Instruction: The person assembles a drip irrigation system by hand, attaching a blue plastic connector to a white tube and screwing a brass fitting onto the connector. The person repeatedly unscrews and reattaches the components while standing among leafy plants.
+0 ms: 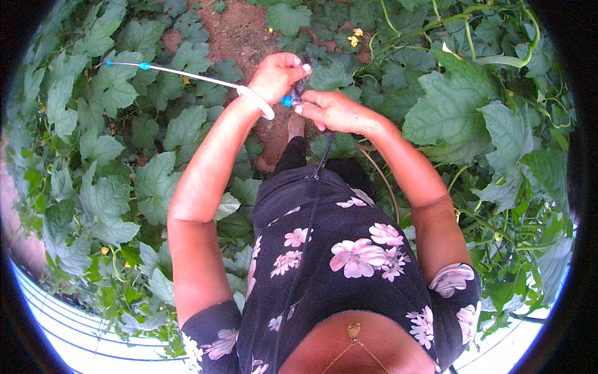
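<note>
A thin pale spray wand (pixel 193 76) with blue fittings runs from the left, passing behind my left wrist to a blue joint (pixel 286 101) between my hands. My left hand (pixel 274 76) is closed, its thumb and fingers pinching a dark, crinkled, shiny piece (pixel 299 81) above that joint. From the right, my right hand (pixel 339 113) is closed on the wand's handle end, just beside the blue joint; the fingers hide most of it. A thin black hose (pixel 325 153) hangs below my right hand toward my waist.
Broad-leaved vines (pixel 445 103) crowd both sides, with yellow flowers (pixel 355 38) and a long green fruit (pixel 501 60) at the upper right. Brown soil (pixel 240 31) shows ahead. My foot (pixel 296 126) stands below my hands. A brownish hose (pixel 387 177) curves beside my right side.
</note>
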### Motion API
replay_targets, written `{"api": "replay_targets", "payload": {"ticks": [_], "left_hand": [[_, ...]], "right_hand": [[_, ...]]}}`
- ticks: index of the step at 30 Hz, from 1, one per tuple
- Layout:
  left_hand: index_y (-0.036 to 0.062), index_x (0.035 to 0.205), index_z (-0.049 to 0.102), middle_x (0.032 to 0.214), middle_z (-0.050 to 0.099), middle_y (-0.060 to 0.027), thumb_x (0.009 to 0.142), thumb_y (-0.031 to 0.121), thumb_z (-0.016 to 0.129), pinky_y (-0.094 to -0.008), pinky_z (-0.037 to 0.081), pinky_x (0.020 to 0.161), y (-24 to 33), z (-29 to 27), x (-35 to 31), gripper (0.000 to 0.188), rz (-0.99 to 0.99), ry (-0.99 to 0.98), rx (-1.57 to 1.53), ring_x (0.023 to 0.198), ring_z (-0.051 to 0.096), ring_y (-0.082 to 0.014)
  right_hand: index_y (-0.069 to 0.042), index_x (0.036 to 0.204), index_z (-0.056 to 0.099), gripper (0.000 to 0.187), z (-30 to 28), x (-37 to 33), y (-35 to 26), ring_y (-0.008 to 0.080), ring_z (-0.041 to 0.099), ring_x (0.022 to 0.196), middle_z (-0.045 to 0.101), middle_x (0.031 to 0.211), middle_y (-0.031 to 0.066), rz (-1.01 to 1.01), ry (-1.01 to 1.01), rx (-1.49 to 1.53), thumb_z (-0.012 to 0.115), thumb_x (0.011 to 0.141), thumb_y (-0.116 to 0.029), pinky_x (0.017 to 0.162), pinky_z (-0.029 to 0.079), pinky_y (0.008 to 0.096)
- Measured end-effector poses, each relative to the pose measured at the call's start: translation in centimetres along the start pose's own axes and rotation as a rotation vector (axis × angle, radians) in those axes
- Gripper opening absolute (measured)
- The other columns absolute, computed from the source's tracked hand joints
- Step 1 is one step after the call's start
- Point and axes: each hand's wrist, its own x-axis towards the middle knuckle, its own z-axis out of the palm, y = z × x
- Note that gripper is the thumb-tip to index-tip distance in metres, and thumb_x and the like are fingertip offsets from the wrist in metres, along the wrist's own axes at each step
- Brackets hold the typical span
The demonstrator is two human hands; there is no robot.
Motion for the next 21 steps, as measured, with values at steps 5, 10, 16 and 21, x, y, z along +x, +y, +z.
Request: {"api": "replay_targets", "payload": {"ticks": [5, 10, 16, 21], "left_hand": [[0.0052, 0.094, 0.067, 0.085, 0.067, 0.0009, 0.096, 0.019, 0.068, -0.0247, 0.045, 0.069, 1.4, 0.6, -1.8, 0.014, 0.104, -0.026, -0.184, 0.075, 0.057, -0.0074], [0.0023, 0.101, 0.066, 0.093, 0.069, -0.0025, 0.1, 0.014, 0.062, -0.0268, 0.048, 0.077, 1.1, 0.7, -4.0, 0.012, 0.277, -0.045, -0.325, 0.084, 0.06, -0.0099], [-0.0006, 0.102, 0.066, 0.101, 0.064, -0.0038, 0.098, 0.012, 0.065, -0.0305, 0.049, 0.085, 1.5, 0.9, -7.6, 0.013, 0.536, -0.123, -0.092, 0.093, 0.06, -0.0142], [0.0014, 0.087, 0.065, 0.094, 0.065, -0.0095, 0.091, 0.01, 0.069, -0.0484, 0.046, 0.099, 2.6, 0.4, -8.7, 0.011, 0.824, -0.249, 0.336, 0.096, 0.064, -0.0279]], "right_hand": [[-0.01, 0.119, 0.063, 0.038, 0.7, 0.8, 0.8, 0.0195, 0.064, 0.072, 0.069, 0.081, 0.0084, -0.001, 0.064, 0.069, 0.057, 0.101, -0.042, 0.069, 0.051, 0.0391], [-0.01, 0.124, 0.062, 0.037, 0.0, -0.1, -1.0, 0.0163, 0.062, 0.073, 0.069, 0.088, 0.0062, -0.011, 0.209, 0.155, 0.058, 0.101, -0.039, 0.069, 0.051, 0.0362], [-0.013, 0.13, 0.059, 0.032, -1.2, 0.0, -1.0, 0.004, 0.044, 0.057, 0.052, 0.074, -0.0055, -0.056, 0.314, 0.382, 0.059, 0.103, -0.031, 0.049, 0.034, 0.0216], [-0.011, 0.129, 0.061, 0.035, -2.4, -0.5, -2.3, 0.0051, 0.048, 0.061, 0.057, 0.079, -0.0029, -0.152, 0.449, 0.454, 0.062, 0.101, -0.032, 0.053, 0.041, 0.0229]]}}
